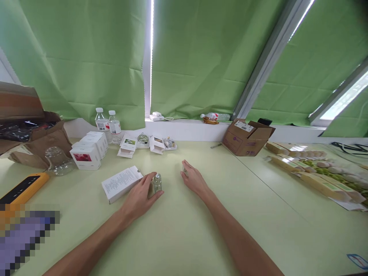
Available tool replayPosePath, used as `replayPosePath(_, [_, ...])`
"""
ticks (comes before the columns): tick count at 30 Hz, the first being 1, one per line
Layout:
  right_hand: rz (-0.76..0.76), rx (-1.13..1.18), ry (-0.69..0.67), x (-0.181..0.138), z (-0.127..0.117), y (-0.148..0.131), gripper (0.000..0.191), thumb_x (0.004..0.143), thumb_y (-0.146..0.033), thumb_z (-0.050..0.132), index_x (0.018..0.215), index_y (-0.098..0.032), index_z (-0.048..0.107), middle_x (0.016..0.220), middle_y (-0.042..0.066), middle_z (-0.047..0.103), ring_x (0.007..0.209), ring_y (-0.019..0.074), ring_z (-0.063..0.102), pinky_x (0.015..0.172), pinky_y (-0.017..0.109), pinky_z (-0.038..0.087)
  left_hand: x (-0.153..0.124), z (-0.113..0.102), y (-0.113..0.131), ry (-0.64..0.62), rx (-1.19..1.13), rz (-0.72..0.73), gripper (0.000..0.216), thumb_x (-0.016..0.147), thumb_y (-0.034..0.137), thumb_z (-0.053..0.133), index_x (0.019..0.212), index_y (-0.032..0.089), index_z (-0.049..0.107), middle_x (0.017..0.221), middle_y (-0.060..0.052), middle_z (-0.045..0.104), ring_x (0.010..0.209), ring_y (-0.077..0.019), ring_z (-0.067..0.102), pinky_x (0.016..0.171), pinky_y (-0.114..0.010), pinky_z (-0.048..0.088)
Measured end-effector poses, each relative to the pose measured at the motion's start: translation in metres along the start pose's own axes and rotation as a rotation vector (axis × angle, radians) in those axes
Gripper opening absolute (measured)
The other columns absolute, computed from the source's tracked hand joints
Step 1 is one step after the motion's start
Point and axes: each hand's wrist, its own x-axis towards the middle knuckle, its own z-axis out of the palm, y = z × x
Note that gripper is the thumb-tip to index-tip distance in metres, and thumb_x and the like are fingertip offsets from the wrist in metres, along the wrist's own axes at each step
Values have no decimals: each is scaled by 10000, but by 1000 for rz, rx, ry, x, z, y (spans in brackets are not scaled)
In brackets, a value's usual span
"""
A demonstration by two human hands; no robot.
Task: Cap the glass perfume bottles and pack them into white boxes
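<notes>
My left hand (140,193) is curved around a small clear glass bottle (157,183) with a silvery top, which stands upright on the table. Thumb and fingers reach to either side of it. Just left of that hand lies a long white box (122,184) with printed text on its upper face. To the right of the bottle, my right hand (194,179) rests low over the table with its fingers and thumb bent together. Something small and pale seems to sit between them, too hidden to name.
White boxes (85,158), two water bottles (115,128) and a clear jar (57,161) stand at back left. Opened small boxes (127,145) lie near the wall. A carton (244,138) stands back right, beside long fruit packs (324,184). A yellow power strip (25,188) lies left.
</notes>
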Motion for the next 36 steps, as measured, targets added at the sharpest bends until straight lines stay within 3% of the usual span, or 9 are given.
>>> replayPosePath(5, [-39, 32, 2, -3, -6, -11, 414, 910, -135, 356, 1268, -167, 563, 1338, 94, 557, 1255, 204, 498, 1038, 348, 385, 0, -2, 4, 14, -15, 1, 522, 872, 422, 515, 1345, 255, 372, 1210, -86, 612, 1081, -253, 611, 849, -371, 501])
replayPosePath(10, [-69, 67, -39, -5, -3, -22, 338, 867, -135, 457, 1106, -223, 680, 1140, 51, 688, 1052, 200, 634, 920, 309, 462, -2, -3, 2, 40, -15, 19, 515, 849, 338, 535, 1336, 256, 390, 1191, -78, 621, 1047, -247, 625, 834, -353, 506])
replayPosePath(15, [-38, 86, -51, -8, 2, -26, 369, 852, -173, 502, 1196, -219, 628, 1009, 46, 725, 895, 200, 672, 806, 292, 487, -2, -5, 0, 23, -32, 36, 524, 849, 326, 533, 1345, 261, 376, 1259, -74, 587, 1104, -246, 596, 884, -355, 488])
replayPosePath(22, [-30, 85, -74, -9, 1, -32, 312, 888, -203, 454, 1131, -227, 648, 981, 48, 722, 866, 194, 659, 752, 271, 464, -3, -7, 0, 6, -34, 43, 527, 837, 251, 515, 1345, 269, 376, 1289, -65, 569, 1142, -243, 571, 895, -361, 490])
replayPosePath(28, [-38, 15, -129, -13, -3, -37, 200, 892, -263, 477, 1002, -233, 641, 768, 26, 690, 708, 194, 629, 635, 249, 395, -3, -6, -1, 1, -32, 51, 521, 857, 248, 500, 1359, 277, 368, 1332, -56, 542, 1181, -246, 545, 926, -372, 477])
replayPosePath(33, [-72, -7, -158, -17, -8, -41, 222, 885, -259, 511, 1088, -238, 600, 900, 37, 692, 800, 188, 630, 661, 235, 387, -3, -5, -4, -1, -35, 55, 535, 866, 266, 503, 1378, 284, 349, 1334, -49, 537, 1190, -243, 536, 949, -368, 463])
replayPosePath(36, [-77, -40, -157, -17, -10, -41, 156, 882, -236, 509, 987, -225, 624, 890, 41, 678, 796, 185, 619, 669, 242, 381, -3, -5, -5, -2, -37, 57, 539, 868, 271, 504, 1383, 277, 348, 1327, -57, 541, 1187, -245, 538, 946, -366, 464])
